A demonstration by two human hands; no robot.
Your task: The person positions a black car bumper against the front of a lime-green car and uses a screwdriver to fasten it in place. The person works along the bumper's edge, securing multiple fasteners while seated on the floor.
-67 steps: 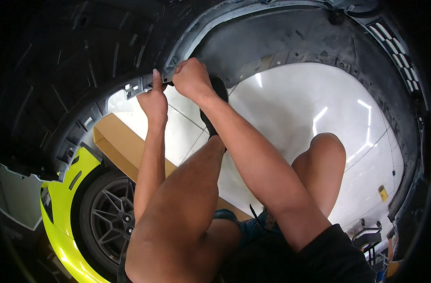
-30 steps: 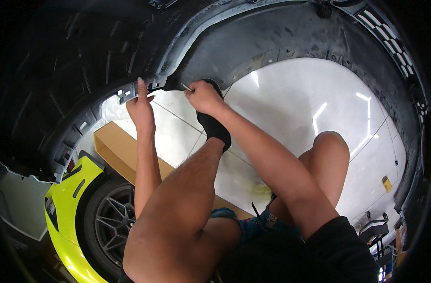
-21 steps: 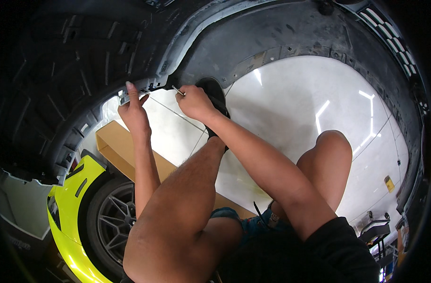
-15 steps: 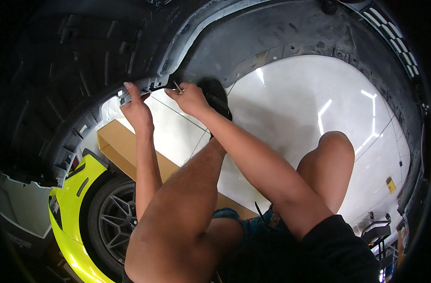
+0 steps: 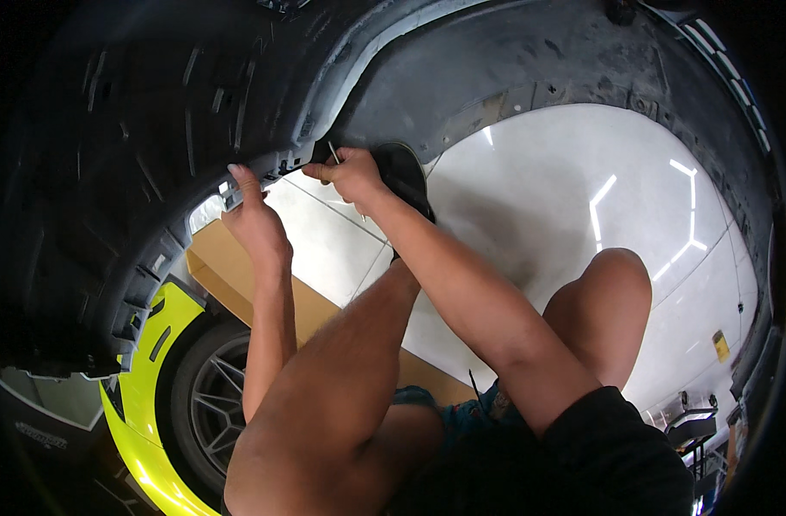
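A large black plastic car bumper [image 5: 152, 112], seen on its ribbed inner side, curves across the left and top. My left hand [image 5: 257, 225] pinches its lower edge, thumb on the near side and fingers behind, where a pale grey strip with clip slots runs. Just to the right, my right hand [image 5: 354, 181] is closed around a thin metal rod-like tool [image 5: 333, 153]. One end of the rod sticks up past my fingers and the other shows below the hand; its kind is unclear. The right fingertips are close to the bumper's edge, and contact cannot be made out.
Below left stand a bright yellow-green car panel [image 5: 165, 322] and a wheel [image 5: 217, 396] with dark spokes. A long cardboard box [image 5: 225, 267] lies behind my left forearm. Glossy white floor tiles [image 5: 530, 189] reflect ceiling lights; a small yellow object [image 5: 721, 346] is at right.
My view has shifted slightly, so the bumper and hands sit a little lower and further right. The rod has turned in my right hand, and its lower end now shows below the fingers.
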